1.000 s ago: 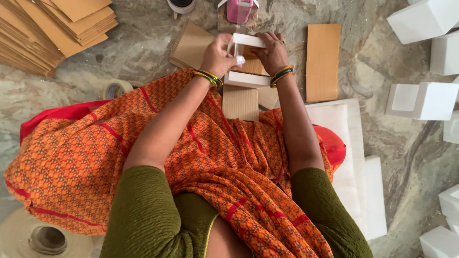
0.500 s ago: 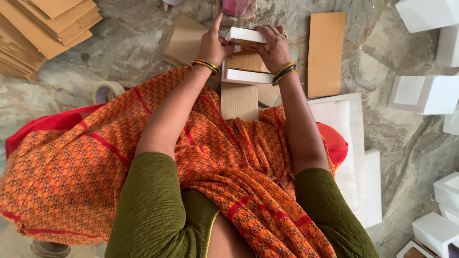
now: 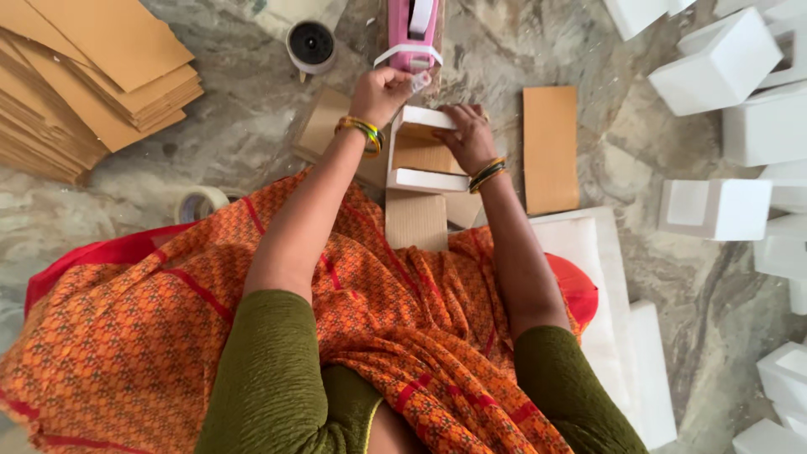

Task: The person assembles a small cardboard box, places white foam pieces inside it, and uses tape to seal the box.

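The left hand (image 3: 382, 88) pinches the tape end at the pink tape dispenser (image 3: 412, 34) while the right hand (image 3: 466, 134) steadies the half-built white-and-cardboard box (image 3: 420, 151) on the floor before the knees (finished white boxes (image 3: 714, 59) wait right), its seam not yet taped.

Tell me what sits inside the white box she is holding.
Inside the white box, a brown cardboard panel fills the opening between its white walls. The right hand covers the box's right edge, so that side's contents cannot be seen, nor anything beneath the panel.
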